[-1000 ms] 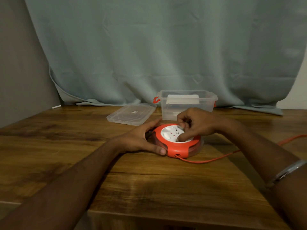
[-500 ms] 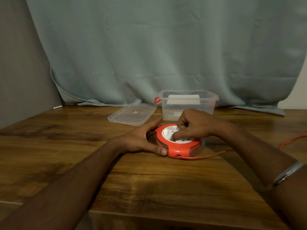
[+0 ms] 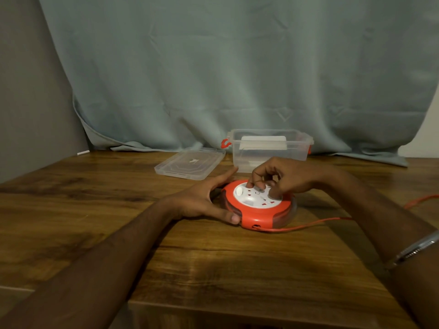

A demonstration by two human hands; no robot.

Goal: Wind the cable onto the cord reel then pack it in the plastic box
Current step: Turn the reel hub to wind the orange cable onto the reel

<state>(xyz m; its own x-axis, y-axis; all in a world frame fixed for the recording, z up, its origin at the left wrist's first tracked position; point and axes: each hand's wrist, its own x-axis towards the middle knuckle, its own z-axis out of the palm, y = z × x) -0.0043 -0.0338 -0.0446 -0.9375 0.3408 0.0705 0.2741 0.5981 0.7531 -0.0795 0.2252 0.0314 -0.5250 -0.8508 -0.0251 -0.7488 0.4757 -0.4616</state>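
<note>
Probably a home room, though little shows: a wooden table (image 3: pixel 99 205) against a grey wall (image 3: pixel 31 91), draped with a pale curtain (image 3: pixel 237 67).

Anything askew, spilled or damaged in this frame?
Nothing stands out. The lid lies flat beside the open plastic box, and the loose cable trailing right from the cord reel simply isn't wound yet.
</note>
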